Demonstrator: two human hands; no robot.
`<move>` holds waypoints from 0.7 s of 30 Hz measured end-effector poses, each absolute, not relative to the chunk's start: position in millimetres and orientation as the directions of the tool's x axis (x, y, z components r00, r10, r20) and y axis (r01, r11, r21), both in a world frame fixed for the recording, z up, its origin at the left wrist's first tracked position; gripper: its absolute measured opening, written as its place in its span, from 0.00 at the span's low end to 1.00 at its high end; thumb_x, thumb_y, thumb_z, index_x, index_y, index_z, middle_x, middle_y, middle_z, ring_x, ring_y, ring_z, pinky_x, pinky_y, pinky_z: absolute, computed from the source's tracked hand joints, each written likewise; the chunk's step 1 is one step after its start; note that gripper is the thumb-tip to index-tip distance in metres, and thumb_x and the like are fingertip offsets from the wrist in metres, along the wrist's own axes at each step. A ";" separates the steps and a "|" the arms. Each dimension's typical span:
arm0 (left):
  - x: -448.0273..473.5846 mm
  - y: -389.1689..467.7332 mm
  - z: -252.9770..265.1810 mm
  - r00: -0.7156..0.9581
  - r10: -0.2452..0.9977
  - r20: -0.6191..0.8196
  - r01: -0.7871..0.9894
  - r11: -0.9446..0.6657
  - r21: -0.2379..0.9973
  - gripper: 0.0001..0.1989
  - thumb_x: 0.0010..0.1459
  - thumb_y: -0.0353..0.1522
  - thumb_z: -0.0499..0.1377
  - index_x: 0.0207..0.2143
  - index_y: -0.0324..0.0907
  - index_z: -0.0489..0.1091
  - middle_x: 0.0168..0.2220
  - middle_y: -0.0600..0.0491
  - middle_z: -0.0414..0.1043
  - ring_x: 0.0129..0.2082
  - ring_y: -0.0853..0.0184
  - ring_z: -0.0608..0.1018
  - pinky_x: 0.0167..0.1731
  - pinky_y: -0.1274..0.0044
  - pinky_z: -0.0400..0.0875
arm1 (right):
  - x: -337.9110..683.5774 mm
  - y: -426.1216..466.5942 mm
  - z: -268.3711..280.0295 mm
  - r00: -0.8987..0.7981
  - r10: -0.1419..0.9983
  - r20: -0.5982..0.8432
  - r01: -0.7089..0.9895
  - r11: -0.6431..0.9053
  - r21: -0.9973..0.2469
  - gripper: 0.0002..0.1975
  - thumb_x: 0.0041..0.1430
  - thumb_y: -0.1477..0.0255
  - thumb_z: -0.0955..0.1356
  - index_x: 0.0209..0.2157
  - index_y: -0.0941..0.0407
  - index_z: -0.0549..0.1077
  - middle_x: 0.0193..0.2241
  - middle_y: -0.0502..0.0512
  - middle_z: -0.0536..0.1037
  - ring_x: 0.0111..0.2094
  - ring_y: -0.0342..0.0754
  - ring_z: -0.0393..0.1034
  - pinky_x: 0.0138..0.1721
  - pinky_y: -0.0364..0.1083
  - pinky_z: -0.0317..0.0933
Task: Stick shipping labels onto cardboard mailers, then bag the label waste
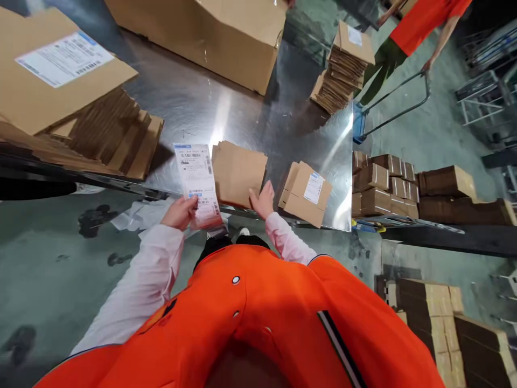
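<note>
**Our left hand (pixel 180 213) pinches a strip of paper labels (pixel 197 167)**

Our thumb is on top of the strip, at its left side, below the middle. Most of the strip goes up from our grip, over the metal table (pixel 242 118). Its low end pokes out past the table's near edge. We can't tell if the top part touches the metal.

Just right of the strip, a pile of flat brown cardboard (pixel 239 171) sits at the near edge. Our right hand (pixel 263 200) touches its near right corner, thumb on top. We can't tell if that hand squeezes it.

Further right, small cardboard pieces (pixel 297 202) lie by the near right corner, a white label on top. A taller cardboard stack (pixel 117 129) fills the left end. A big cardboard box (pixel 218 48) sits toward the far edge.
</note>
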State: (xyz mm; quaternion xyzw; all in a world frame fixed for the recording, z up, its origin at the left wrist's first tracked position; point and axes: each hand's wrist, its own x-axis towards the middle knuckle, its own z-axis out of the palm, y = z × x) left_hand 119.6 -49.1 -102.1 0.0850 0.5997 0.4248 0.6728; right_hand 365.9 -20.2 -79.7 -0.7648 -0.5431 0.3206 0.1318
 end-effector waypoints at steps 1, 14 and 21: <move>120.2 -56.2 -99.7 -0.069 0.677 -0.733 -0.444 0.637 0.630 0.12 0.45 0.33 0.66 0.33 0.39 0.72 0.29 0.50 0.76 0.33 0.62 0.78 0.33 0.76 0.73 | 363.5 -24.4 -72.2 0.153 0.930 -0.335 0.728 -0.335 -0.599 0.43 0.62 0.57 0.71 0.68 0.70 0.57 0.67 0.80 0.60 0.70 0.63 0.55 0.69 0.61 0.53; 171.5 -67.2 -58.8 -0.084 0.805 -0.587 -0.302 0.541 0.785 0.21 0.31 0.40 0.72 0.28 0.36 0.76 0.28 0.49 0.78 0.29 0.66 0.74 0.33 0.76 0.72 | 341.6 -55.4 -44.9 -0.198 0.863 -0.465 0.507 -0.315 -0.802 0.24 0.51 0.64 0.80 0.49 0.60 0.81 0.41 0.58 0.84 0.40 0.51 0.80 0.47 0.47 0.73; 194.2 -61.7 -59.8 -0.202 0.808 -0.553 -0.177 0.525 0.832 0.14 0.43 0.36 0.67 0.16 0.37 0.67 0.18 0.55 0.65 0.21 0.74 0.64 0.23 0.81 0.59 | 349.7 -21.4 -10.8 -0.184 0.918 -0.350 0.644 -0.157 -0.749 0.06 0.61 0.71 0.73 0.36 0.57 0.85 0.34 0.52 0.84 0.37 0.47 0.78 0.45 0.42 0.69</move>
